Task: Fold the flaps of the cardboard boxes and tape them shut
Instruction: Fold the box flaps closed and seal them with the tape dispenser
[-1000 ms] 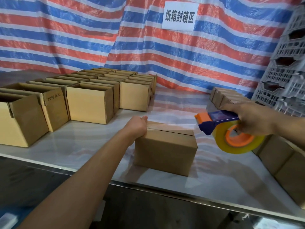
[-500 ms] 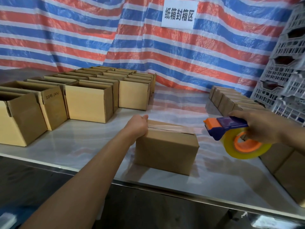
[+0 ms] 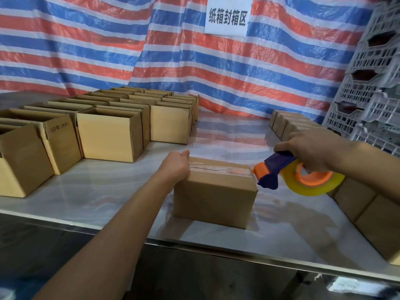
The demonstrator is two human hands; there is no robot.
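**Tabletop with one box half taped**

Pale, glossy table [image 3: 97, 191] across the lower half of the frame, metal front edge nearest. Just past that edge, at centre, a closed brown box [image 3: 214, 200], flaps folded down, sitting flat on the table. Left hand [image 3: 176, 164] on the box's upper left edge, fingers curled over it in a firm hold, thumb stretched along the far side. Strip of clear tape [image 3: 220, 169] along the top seam, from the hand across to the right corner. At that corner, the orange tip of a blue tape dispenser [image 3: 279, 167], tilted down to the left; touching the cardboard or just off it, hard to say. Yellowish tape roll [image 3: 311, 187] on an orange hub behind the tip, hanging clear of the table. Right hand [image 3: 313, 150] wrapped around the dispenser's handle from above, fingers closed tight on it.

Farther back at left, rows of open boxes [image 3: 110, 135], flaps upright, packed side by side, one marked "10号 (KK)". At lower right and middle right, closed boxes [image 3: 372, 213] in a line along that side of the table. Grey slatted crates [image 3: 372, 83] stacked at the right edge of the frame. Behind everything, a red, white and blue striped tarp [image 3: 108, 50], with a white paper sign [image 3: 227, 17] of printed Chinese characters at upper centre.
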